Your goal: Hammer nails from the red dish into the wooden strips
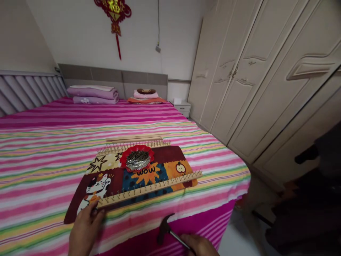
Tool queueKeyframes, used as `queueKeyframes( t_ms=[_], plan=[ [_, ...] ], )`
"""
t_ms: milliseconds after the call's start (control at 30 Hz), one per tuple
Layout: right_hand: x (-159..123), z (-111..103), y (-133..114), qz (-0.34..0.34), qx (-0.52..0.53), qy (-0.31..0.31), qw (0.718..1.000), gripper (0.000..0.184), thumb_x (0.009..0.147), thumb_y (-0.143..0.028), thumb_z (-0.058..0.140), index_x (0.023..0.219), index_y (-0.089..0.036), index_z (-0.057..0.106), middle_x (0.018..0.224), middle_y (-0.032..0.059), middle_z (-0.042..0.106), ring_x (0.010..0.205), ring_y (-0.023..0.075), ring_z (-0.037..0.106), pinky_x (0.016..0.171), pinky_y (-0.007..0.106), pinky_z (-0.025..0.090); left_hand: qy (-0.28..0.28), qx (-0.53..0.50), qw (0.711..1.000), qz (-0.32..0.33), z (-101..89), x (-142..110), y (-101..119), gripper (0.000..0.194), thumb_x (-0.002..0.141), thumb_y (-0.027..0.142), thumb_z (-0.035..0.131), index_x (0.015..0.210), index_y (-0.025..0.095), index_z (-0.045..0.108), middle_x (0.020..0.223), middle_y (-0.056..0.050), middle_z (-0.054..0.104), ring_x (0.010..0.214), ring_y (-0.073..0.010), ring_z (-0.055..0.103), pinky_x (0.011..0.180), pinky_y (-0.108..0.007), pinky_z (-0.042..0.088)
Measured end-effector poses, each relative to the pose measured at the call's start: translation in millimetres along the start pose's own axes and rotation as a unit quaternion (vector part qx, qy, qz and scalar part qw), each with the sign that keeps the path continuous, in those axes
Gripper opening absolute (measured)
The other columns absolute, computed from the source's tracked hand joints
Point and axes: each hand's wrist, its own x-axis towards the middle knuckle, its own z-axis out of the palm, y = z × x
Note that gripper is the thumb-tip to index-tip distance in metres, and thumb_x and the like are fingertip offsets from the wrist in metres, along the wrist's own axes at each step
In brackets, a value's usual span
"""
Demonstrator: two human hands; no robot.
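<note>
My left hand is closed on the near left end of a long wooden strip with a row of nails standing up along it. In my right hand, at the bottom edge, is the handle of a claw hammer; its dark head is raised over the bed's front edge, apart from the strip. Under the strip lies a patterned mat with a cat and "WOW" print. On the mat sits a red scalloped dish of loose nails. Behind the dish runs a second nail-studded strip.
Plain wooden strips lie beyond the mat on the striped bedcover. Folded bedding stacks by the headboard. A tall wardrobe stands to the right, with dark fabric before it.
</note>
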Motion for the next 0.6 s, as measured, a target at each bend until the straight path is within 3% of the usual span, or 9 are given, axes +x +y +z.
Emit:
queueKeyframes(
  t_ms=[233,433,600],
  plan=[
    [7.6,-11.1,-22.8,-0.084,-0.004,-0.012,0.996,0.046,0.068,-0.004,0.042,0.103,-0.025,0.064,0.093,0.0004,0.07,0.081,0.0154,0.064,0.072,0.021,0.046,-0.012,-0.001,1.0,0.0,-2.2,-1.2,4.3,0.049,0.06,0.052,0.051,0.096,0.02,0.063,0.094,-0.009,0.064,0.084,-0.0268,0.059,0.081,-0.041,0.047],
    [43.9,-12.7,-55.3,-0.166,-0.064,-0.051,0.983,0.056,0.074,-0.007,0.045,0.126,-0.025,0.054,0.104,0.0035,0.07,0.088,0.0181,0.064,0.078,0.024,0.046,-0.022,0.017,1.0,-0.009,-6.5,-8.1,12.3,0.055,0.063,0.052,0.049,0.104,0.018,0.061,0.088,-0.007,0.058,0.08,-0.0242,0.058,0.076,-0.038,0.047],
    [54.9,-18.6,-62.3,-0.198,-0.09,-0.048,0.975,0.05,0.079,-0.012,0.046,0.127,-0.025,0.053,0.101,0.0035,0.071,0.086,0.017,0.065,0.078,0.024,0.047,-0.029,0.0,0.999,-0.019,-10.0,-9.6,15.5,0.054,0.063,0.054,0.051,0.103,0.02,0.062,0.086,-0.008,0.06,0.078,-0.0255,0.059,0.072,-0.04,0.047]
  ],
)
